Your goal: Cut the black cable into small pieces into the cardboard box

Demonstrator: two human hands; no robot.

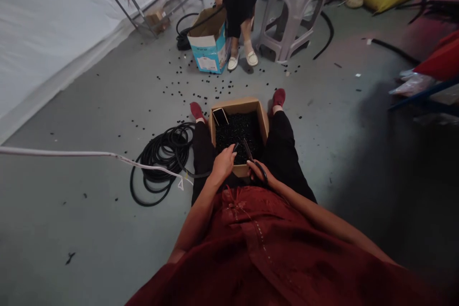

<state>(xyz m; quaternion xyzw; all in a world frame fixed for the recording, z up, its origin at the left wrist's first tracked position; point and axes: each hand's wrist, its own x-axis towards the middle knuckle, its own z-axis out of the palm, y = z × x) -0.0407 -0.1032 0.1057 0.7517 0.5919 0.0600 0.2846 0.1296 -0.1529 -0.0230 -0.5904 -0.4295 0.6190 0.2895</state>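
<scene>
My left hand [224,162] is closed around the end of a long black rubber strip [197,175], and a short tip pokes out past the fingers. The strip runs back over my left thigh to a loose coil [161,153] on the floor. Scissors [248,149] are in my right hand [257,172], their blades pointing up and forward, just right of the strip's tip. Below both hands, between my legs, stands an open cardboard box [264,126] holding a heap of small black cut pieces [242,129]. A dark flat object like a phone [220,116] leans in its far left corner.
Small black bits [193,88] lie scattered over the floor. Ahead sits another person [244,0] by a blue-and-white carton [208,52], with a grey plastic stool [287,19] beside them. A white cable [107,154] crosses from the left. Red and blue items [442,60] stand at right.
</scene>
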